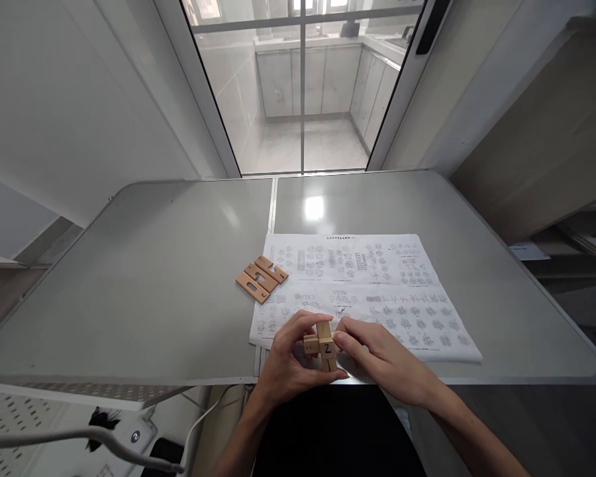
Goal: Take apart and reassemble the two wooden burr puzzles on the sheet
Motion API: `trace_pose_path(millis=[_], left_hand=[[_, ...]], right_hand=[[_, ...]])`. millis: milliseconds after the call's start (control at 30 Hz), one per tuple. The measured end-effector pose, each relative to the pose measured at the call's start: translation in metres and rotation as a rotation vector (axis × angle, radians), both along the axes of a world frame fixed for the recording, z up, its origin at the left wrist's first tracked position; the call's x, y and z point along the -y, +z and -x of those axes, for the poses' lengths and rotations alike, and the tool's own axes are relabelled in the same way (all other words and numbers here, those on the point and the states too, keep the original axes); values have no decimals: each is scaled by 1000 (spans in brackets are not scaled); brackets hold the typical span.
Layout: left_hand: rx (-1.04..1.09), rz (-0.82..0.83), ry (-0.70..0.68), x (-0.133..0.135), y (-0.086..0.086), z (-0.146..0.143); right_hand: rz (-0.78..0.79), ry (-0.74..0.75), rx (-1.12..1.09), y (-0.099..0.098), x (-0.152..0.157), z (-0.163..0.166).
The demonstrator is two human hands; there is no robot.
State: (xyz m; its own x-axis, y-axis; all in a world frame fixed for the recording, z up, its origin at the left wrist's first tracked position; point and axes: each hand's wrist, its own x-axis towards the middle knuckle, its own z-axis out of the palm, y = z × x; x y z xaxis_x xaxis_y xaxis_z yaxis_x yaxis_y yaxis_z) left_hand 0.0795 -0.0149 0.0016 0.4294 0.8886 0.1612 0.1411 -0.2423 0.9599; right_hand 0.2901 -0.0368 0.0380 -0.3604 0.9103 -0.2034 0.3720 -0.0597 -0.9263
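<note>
Near the table's front edge, a small cross-shaped wooden block puzzle with numbers on its pieces is held up between my hands. My left hand is closed around it, fingers at the top and thumb at the bottom. The fingers of my right hand pinch its right side, and they hide that end. Three flat wooden pieces, numbered and with cut-outs, lie side by side at the sheet's left edge. Under and beyond my hands, a white instruction sheet with rows of line diagrams is spread out.
A grey folding table with a centre seam carries everything. Behind it stands a glass door. Shelves rise at the right. At the lower left are a cable and a white perforated panel.
</note>
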Motion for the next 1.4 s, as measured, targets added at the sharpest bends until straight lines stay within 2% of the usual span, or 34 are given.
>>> trace_pose_path(millis=[133,300,500,600,733,833,1033,1200,1300,1400], left_hand=[[0,18,-19,0,-4,1],[20,184,-5,2,-10,-2],[22,173,7,1,-8,-5],[-24,157,-3,0,-5,-4],[-68,156,-28,-1,-2,-4],[-81,151,-34,-1,-2,-4],[-88,164,-24,0,-3,-5],[-96,163,-26,-1,-1,-5],[-109,169,-31,-1,-1,-6],[-123,167,-20,-1,-1,-7]], right_hand=[[35,-39,-19,0,1,0],[115,-186,-114,-4,-6,-18],[321,-589,-656,-24,-27,-75],[345,-739,-748,-39,-42,-112],[404,-813,-821,-49,-62,-148],[452,-821,-886,-48,-74,-158],[464,-848,-936,-46,-83,-156],[430,-863,-880,-49,-67,-132],[284,-830,-564,-45,-46,-105],[152,-646,-305,-40,-24,-80]])
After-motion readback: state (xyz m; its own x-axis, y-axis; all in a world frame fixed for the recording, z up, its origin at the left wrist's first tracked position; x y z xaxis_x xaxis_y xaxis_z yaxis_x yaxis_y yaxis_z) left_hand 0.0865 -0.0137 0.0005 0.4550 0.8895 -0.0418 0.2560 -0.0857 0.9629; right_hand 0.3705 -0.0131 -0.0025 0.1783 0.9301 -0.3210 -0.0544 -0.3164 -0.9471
